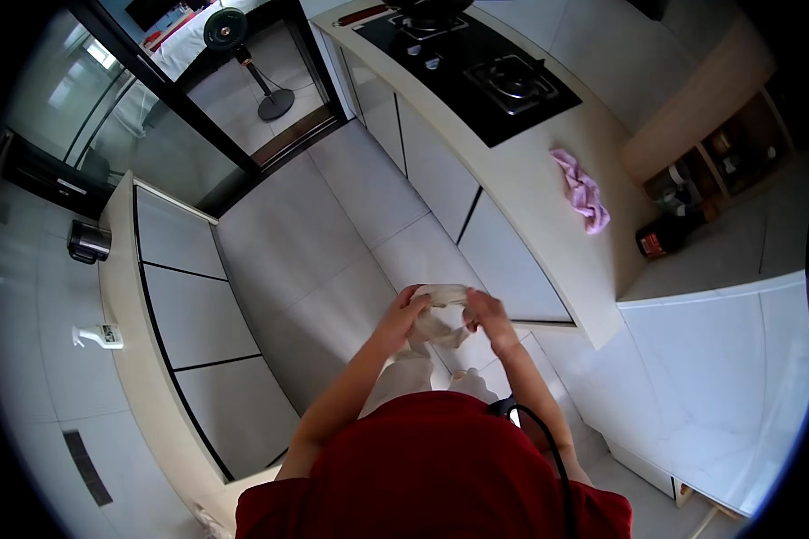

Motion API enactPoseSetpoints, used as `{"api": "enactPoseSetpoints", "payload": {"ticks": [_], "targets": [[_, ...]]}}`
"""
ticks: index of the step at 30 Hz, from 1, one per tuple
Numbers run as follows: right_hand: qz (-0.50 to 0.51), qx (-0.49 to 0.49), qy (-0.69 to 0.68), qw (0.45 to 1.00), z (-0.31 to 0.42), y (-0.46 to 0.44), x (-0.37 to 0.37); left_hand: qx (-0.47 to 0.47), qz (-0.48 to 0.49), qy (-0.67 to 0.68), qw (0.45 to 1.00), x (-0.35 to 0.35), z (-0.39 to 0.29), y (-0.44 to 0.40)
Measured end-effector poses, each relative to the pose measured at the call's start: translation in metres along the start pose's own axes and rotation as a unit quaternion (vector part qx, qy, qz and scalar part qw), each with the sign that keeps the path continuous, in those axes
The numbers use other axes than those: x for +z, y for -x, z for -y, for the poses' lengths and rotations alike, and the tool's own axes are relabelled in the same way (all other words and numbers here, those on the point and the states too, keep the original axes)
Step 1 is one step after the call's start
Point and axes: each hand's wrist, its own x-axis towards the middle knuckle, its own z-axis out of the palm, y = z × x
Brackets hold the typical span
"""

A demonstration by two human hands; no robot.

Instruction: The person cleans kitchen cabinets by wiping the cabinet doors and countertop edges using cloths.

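Observation:
A pale beige loop of soft material, seemingly cloth (pixel 442 293), is stretched between both hands in front of my body. My left hand (pixel 402 317) is closed on the loop's left side, with the thumb toward its inner edge. On the right side, my right hand (pixel 484 316) pinches the loop's edge, its fingers slightly blurred. The lower part of the loop hangs above my light trousers (pixel 403 377). What kind of article the loop is cannot be made out.
To the right, a counter (pixel 530 171) carries a black gas stove (pixel 476 67), a pink cloth (pixel 582 191) and a dark bottle (pixel 663 235). On the left ledge stand a spray bottle (pixel 101 336) and a dark kettle (pixel 88 242). A fan (pixel 274 103) stands beyond the doorway.

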Motion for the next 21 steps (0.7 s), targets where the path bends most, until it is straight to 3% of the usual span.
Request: {"api": "enactPoseSetpoints", "payload": {"ticks": [2,4,6,8,11,13,14,15,16,18,19,20,21], "targets": [[-0.046,-0.078,-0.025,0.996,0.008,-0.019,0.016,-0.037,0.038,-0.070,0.996,-0.021,-0.057,0.020],[-0.045,-0.067,-0.146,0.986,0.031,-0.032,0.044,-0.097,0.182,-0.221,0.953,-0.044,-0.097,0.020],[-0.037,-0.067,-0.207,0.975,0.050,-0.045,0.073,-0.055,0.175,-0.221,0.958,-0.064,-0.122,0.016],[-0.032,-0.057,-0.269,0.961,0.058,-0.055,0.088,-0.057,0.121,-0.126,0.983,-0.086,-0.125,0.004],[0.003,-0.051,-0.191,0.980,0.070,-0.073,0.095,-0.068,0.095,-0.039,0.992,-0.106,-0.135,-0.008],[0.063,0.024,0.006,0.998,0.077,-0.083,0.095,-0.104,0.099,0.018,0.989,-0.118,-0.141,-0.022],[0.056,0.026,0.000,0.998,0.072,-0.086,0.098,-0.114,0.092,0.034,0.989,-0.123,-0.142,-0.028],[-0.038,0.013,-0.090,0.995,0.064,-0.091,0.104,-0.123,0.084,0.051,0.988,-0.124,-0.146,-0.033],[-0.132,-0.002,-0.177,0.975,0.060,-0.098,0.104,-0.127,0.088,0.049,0.987,-0.123,-0.150,-0.040],[-0.129,-0.006,-0.206,0.970,0.074,-0.111,0.097,-0.139,0.130,-0.153,0.970,-0.120,-0.161,-0.047],[-0.059,0.000,-0.231,0.971,0.092,-0.111,0.097,-0.142,0.132,-0.155,0.969,-0.113,-0.168,-0.050],[0.012,0.005,-0.254,0.967,0.104,-0.115,0.098,-0.066,0.162,-0.168,0.970,-0.102,-0.174,-0.054],[0.016,-0.007,-0.228,0.973,0.110,-0.126,0.101,0.011,0.190,-0.179,0.965,-0.093,-0.182,-0.059]]}}
